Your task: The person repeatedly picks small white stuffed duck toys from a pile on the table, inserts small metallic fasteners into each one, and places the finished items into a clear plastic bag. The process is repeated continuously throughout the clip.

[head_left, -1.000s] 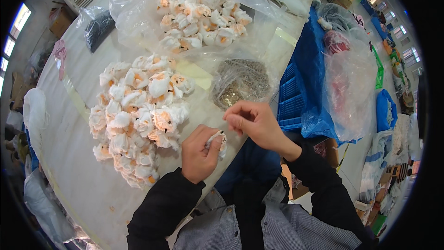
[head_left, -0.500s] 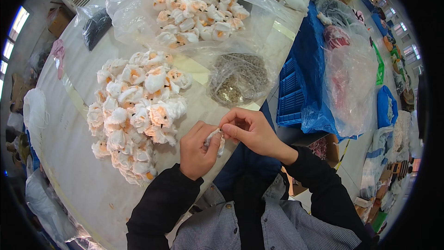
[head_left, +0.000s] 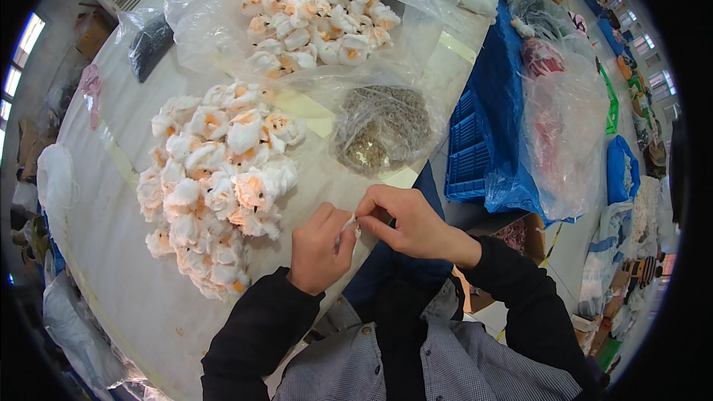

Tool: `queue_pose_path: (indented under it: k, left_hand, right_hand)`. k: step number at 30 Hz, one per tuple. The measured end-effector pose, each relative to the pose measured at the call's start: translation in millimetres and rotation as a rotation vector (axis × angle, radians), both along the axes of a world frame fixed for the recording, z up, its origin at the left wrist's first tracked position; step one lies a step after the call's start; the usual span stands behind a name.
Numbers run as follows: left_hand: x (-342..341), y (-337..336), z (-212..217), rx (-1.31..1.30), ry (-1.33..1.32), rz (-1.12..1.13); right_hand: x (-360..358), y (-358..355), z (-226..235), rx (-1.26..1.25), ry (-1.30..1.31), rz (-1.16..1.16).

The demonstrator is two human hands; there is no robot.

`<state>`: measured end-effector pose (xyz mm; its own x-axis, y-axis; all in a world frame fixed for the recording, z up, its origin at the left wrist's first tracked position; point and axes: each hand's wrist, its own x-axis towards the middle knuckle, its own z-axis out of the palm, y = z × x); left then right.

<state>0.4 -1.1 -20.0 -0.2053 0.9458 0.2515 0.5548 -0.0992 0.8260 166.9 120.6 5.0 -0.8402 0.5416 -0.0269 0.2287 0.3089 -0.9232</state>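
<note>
My left hand (head_left: 319,247) is closed around a small white plush piece (head_left: 356,230), most of it hidden by the fingers. Thumb and forefinger of my right hand (head_left: 403,221) pinch at the piece's upper end; whether they hold some tiny part there is too small to tell. Both hands meet over the table's near edge. Left of them lies a heap of fluffy white and peach plush pieces (head_left: 215,186) with small dark spots. Just beyond my right hand sits a clear plastic bag of small grey-brown parts (head_left: 382,126).
At the back, an open clear plastic bag (head_left: 204,22) holds more white-and-peach plush pieces (head_left: 319,18). A bag of dark material (head_left: 152,48) lies far left on the table (head_left: 111,252). Right of the table stands a blue crate (head_left: 466,152) with plastic-wrapped bundles (head_left: 561,134).
The fingers of my right hand have shifted slightly at the top of the plush piece, and the piece is now more covered by my left hand. The heap and bags stay put.
</note>
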Motion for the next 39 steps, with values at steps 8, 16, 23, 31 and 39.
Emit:
queue_pose_path:
  k: [8, 16, 23, 31, 39]
  left_hand:
    - [-2, 0, 2, -0.05, 0.08, -0.014]
    - [-26, -4, 11, -0.138, 0.003, -0.014]
    - [-15, 13, 13, -0.165, -0.108, 0.117]
    - [-24, 20, -9, 0.262, 0.278, 0.073]
    - [-4, 16, 13, 0.302, -0.1, 0.17]
  right_hand:
    - [-7, 4, -10, 0.193, 0.127, 0.065]
    - [-23, -24, -41, 0.329, 0.301, -0.218]
    - [-33, -22, -36, 0.184, 0.225, -0.368]
    - [-41, -26, -32, 0.169, 0.278, -0.436]
    - [-2, -9, -24, -0.144, 0.164, 0.005]
